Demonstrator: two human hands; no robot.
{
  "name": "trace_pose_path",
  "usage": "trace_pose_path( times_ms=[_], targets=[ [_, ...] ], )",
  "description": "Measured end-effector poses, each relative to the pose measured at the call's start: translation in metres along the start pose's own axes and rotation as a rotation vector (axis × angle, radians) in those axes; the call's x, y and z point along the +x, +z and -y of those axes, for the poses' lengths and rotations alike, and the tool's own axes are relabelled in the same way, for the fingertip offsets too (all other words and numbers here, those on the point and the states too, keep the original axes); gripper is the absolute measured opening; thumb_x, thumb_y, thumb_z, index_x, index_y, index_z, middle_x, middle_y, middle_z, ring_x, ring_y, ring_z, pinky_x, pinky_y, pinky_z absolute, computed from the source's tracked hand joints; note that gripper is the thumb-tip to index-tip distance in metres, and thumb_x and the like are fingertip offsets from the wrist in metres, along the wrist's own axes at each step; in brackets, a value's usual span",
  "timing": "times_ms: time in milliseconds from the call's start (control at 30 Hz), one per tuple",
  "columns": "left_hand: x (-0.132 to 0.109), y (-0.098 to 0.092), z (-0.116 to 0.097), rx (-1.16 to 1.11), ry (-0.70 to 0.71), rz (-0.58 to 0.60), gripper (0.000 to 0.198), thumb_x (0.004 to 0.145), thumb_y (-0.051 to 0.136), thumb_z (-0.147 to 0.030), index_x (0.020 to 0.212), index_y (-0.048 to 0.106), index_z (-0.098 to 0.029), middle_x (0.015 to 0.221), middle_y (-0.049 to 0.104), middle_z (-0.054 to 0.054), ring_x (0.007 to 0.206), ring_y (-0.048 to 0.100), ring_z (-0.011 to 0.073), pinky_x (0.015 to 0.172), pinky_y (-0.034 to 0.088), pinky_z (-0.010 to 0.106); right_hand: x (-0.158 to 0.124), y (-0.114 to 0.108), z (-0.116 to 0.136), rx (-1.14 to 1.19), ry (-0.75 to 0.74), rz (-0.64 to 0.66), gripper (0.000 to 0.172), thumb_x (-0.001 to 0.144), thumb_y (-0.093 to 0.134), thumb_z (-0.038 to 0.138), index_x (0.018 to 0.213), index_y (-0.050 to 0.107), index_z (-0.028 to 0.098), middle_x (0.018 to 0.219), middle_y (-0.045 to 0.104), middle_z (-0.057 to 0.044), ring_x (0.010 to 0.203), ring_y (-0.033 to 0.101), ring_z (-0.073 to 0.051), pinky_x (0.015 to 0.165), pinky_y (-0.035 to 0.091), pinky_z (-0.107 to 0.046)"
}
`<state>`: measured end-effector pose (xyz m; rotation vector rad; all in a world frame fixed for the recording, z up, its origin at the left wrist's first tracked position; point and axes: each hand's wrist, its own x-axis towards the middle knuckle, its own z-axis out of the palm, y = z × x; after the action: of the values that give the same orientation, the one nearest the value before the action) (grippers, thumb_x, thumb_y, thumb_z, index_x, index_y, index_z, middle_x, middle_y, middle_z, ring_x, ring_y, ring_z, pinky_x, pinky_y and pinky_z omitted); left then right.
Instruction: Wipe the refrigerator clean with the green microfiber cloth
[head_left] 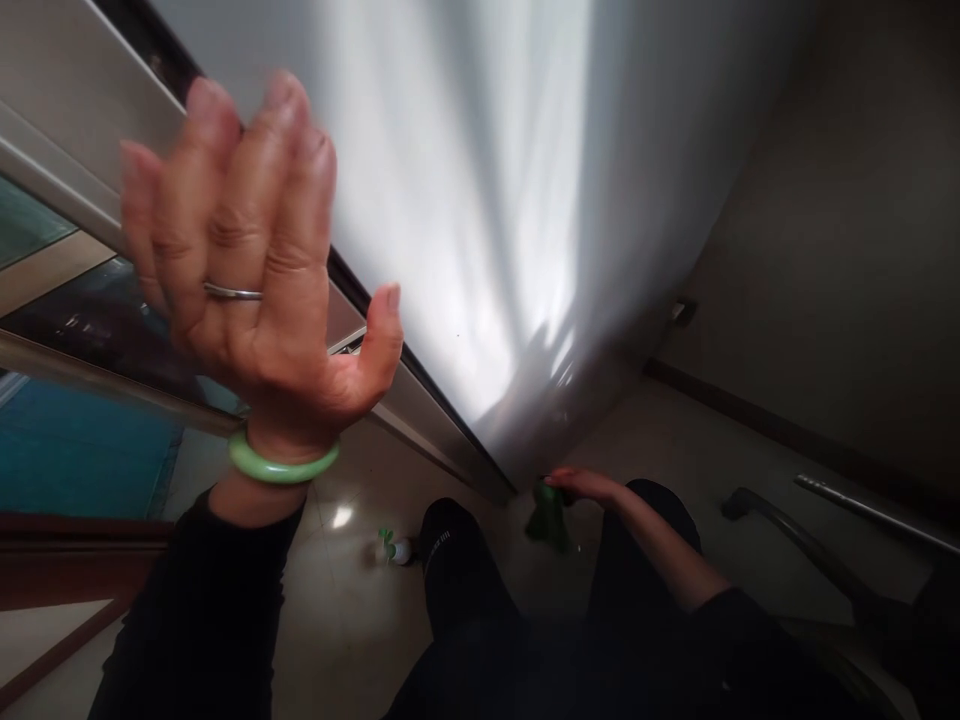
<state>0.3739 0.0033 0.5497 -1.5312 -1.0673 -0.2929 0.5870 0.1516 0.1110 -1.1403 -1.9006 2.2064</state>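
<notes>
My left hand (pixel 259 240) is raised in front of a tall, shiny grey panel (pixel 450 180), like an appliance door or side. Its fingers are stretched and the thumb stands apart, with nothing held; whether the palm touches the panel's dark edge I cannot tell. A ring and a pale green bangle (pixel 285 462) are on that hand and wrist. Low down near the panel's bottom, my right hand (pixel 589 485) grips a dark green cloth (pixel 547 520) that hangs from its fingers.
A small plant in a white pot (pixel 400 551) stands on the tiled floor (pixel 345 600) beside my leg. To the right are a dark wall (pixel 847 230) and a curved dark armrest-like bar (pixel 795 540). A framed glass door (pixel 97 310) is at left.
</notes>
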Motion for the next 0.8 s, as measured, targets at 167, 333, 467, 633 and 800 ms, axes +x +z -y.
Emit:
trace_pose_path(
  times_ms=[167, 333, 467, 633, 800],
  targets=[
    [-0.005, 0.006, -0.005, -0.021, -0.036, -0.062, 0.075, 0.094, 0.059, -0.044, 0.164, 0.048, -0.018, 0.166, 0.055, 0.003, 0.153, 0.053, 0.0403, 0.124, 0.044, 0.069, -0.025, -0.034, 0.034, 0.172, -0.099, -0.187, 0.064, 0.057, 0.084, 0.079, 0.065, 0.065, 0.019, 0.056, 0.054, 0.003, 0.056, 0.046, -0.012, 0.053, 0.036, -0.025],
    [-0.005, 0.006, -0.004, -0.032, -0.039, -0.066, 0.079, 0.092, 0.062, -0.042, 0.166, 0.046, -0.021, 0.167, 0.053, 0.001, 0.153, 0.053, 0.0385, 0.126, 0.043, 0.068, -0.065, -0.064, 0.08, 0.396, -0.356, -0.373, 0.067, 0.068, 0.078, 0.084, 0.089, 0.07, 0.022, 0.081, 0.066, -0.002, 0.077, 0.061, -0.017, 0.071, 0.053, -0.029],
    [-0.005, 0.004, -0.008, -0.034, -0.068, -0.062, 0.077, 0.092, 0.066, -0.039, 0.165, 0.047, -0.023, 0.165, 0.055, 0.0, 0.154, 0.054, 0.0345, 0.13, 0.04, 0.062, -0.091, -0.06, 0.125, 0.207, -0.872, -0.522, 0.042, 0.086, 0.078, 0.064, 0.084, 0.073, 0.023, 0.095, 0.071, -0.007, 0.097, 0.066, -0.023, 0.093, 0.057, -0.039],
    [-0.005, 0.004, -0.013, -0.079, -0.09, -0.079, 0.078, 0.091, 0.072, -0.033, 0.165, 0.047, -0.026, 0.166, 0.055, -0.001, 0.155, 0.052, 0.0323, 0.134, 0.035, 0.055, -0.099, -0.023, 0.193, -0.289, -1.551, -0.656, 0.02, 0.103, 0.063, 0.036, 0.09, 0.073, 0.024, 0.112, 0.075, -0.009, 0.123, 0.063, -0.028, 0.118, 0.049, -0.053],
    [-0.005, 0.0, -0.014, -0.064, -0.125, -0.034, 0.081, 0.091, 0.073, -0.029, 0.166, 0.045, -0.029, 0.168, 0.052, -0.002, 0.158, 0.049, 0.0305, 0.137, 0.031, 0.05, -0.077, 0.022, 0.274, -0.636, -1.743, -0.752, 0.031, 0.109, 0.048, 0.036, 0.108, 0.077, 0.023, 0.121, 0.076, -0.011, 0.131, 0.06, -0.03, 0.116, 0.051, -0.055]
  ],
)
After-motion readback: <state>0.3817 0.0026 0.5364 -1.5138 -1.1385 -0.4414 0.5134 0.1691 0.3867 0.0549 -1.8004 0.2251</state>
